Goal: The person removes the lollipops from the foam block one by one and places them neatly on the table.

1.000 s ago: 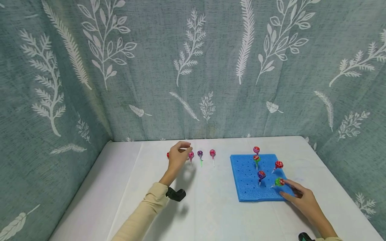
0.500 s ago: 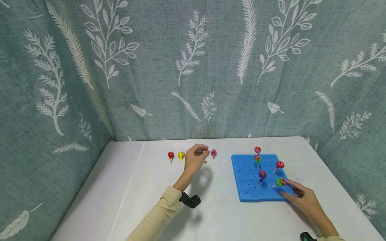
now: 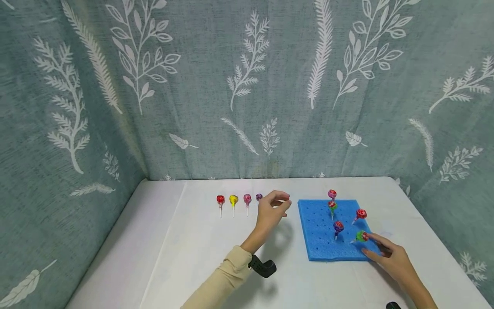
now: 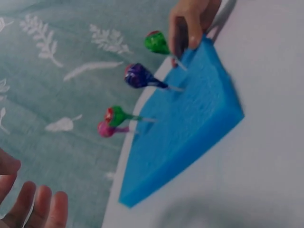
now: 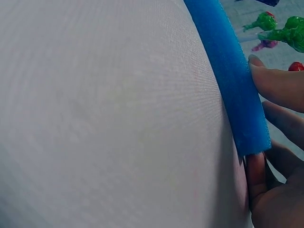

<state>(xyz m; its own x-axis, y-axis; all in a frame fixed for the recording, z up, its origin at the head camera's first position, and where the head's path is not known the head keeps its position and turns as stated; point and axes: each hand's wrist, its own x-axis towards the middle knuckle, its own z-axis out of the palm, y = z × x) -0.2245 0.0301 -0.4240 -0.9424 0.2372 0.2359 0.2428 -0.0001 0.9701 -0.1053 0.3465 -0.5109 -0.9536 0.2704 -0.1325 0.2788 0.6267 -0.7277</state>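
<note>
My left hand (image 3: 269, 211) hovers above the table between the row of lollipops and a blue foam board (image 3: 317, 234), fingers loosely bent. In the left wrist view its fingers (image 4: 42, 206) hold nothing. A purple lollipop (image 3: 259, 197) beside this hand is partly hidden; the pink one at the row's right end is covered from the head view. My right hand (image 3: 394, 261) grips the board's near right corner, thumb (image 5: 278, 85) on the top face and a finger at the underside. Close to its fingertips stands a green and red lollipop (image 3: 362, 236), tilted in the board.
Further left in the row lie red (image 3: 220, 199), yellow (image 3: 233, 200) and pink (image 3: 247, 199) lollipops. Several more stand in the holed board, among them a blue-purple one (image 3: 338, 227) and a red one (image 3: 360, 214). A patterned curtain (image 3: 208, 141) borders the white table (image 3: 185, 266).
My left hand has moved right along the row, uncovering the red, yellow and pink lollipops and covering the one at the right end. The right hand stays at the board.
</note>
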